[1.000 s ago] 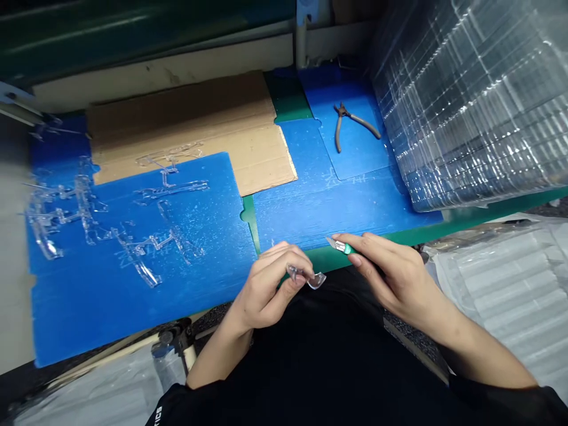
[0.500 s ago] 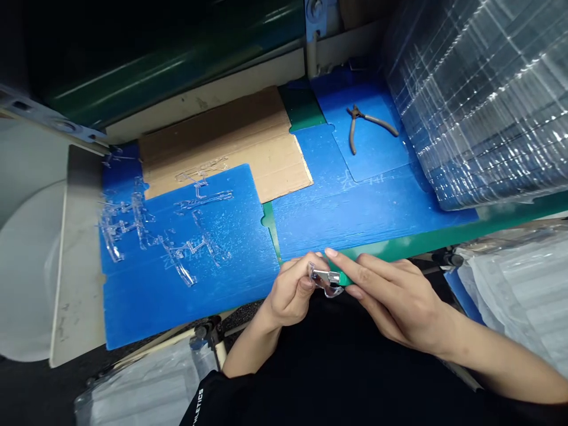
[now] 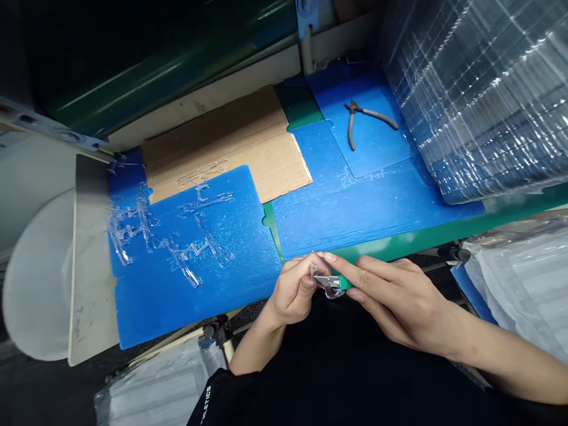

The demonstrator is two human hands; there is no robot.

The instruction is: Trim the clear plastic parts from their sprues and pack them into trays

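My left hand is closed on a small clear plastic part, thumb and fingers pinching its left end. In my right hand is a green-handled utility knife, its metal blade end pointing left and lying against the clear part. My right index finger stretches along the top of the knife and reaches the left fingertips. Most of the knife's handle is hidden in my palm. Both hands are held above my lap, at the front edge of the bench.
Several clear plastic sprues lie on the left blue sheet, beside a cardboard piece. Nippers rest open on another blue sheet. Stacked trays in plastic wrap stand at right; a white round bin is at far left.
The view has shifted slightly, so the bench's left side appears a little further right. My hands keep their grips, and the knife blade stays at the clear part with hardly any movement.
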